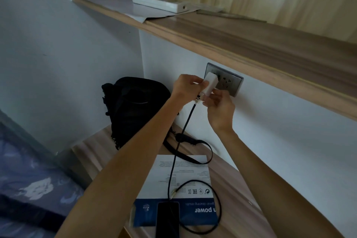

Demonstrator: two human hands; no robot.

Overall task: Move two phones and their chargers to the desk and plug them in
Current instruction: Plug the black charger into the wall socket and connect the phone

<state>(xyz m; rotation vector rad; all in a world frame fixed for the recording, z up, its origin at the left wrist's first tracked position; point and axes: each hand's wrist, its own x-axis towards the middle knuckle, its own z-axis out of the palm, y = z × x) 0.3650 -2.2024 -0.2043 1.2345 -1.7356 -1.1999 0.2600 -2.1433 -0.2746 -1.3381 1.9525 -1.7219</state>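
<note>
Phone (167, 218) lies nearest, dark screen up, at the bottom edge of the view, resting on a white-and-blue printed box (179, 189) that sits on the wooden desk (237, 205). A black cable (179, 141) runs from the phone's top end up across the box, with a slack loop curling off to the right, and climbs to a white charger (209, 83). Both bare forearms reach forward over the desk. The left hand (184, 88) pinches the charger's lower end, where the cable enters, between thumb and fingertips. The right hand (220, 108) is closed around the charger from below and from the right. The charger is pressed against the left part of a grey wall socket (229, 82); whether its pins are fully seated cannot be told, since the hands cover the joint. A black bag (133, 110) stands on the desk to the left, against the wall, its strap trailing onto the box. Above, a wooden shelf (231, 38) carries a white remote control (160, 3) lying on a sheet of paper.
</note>
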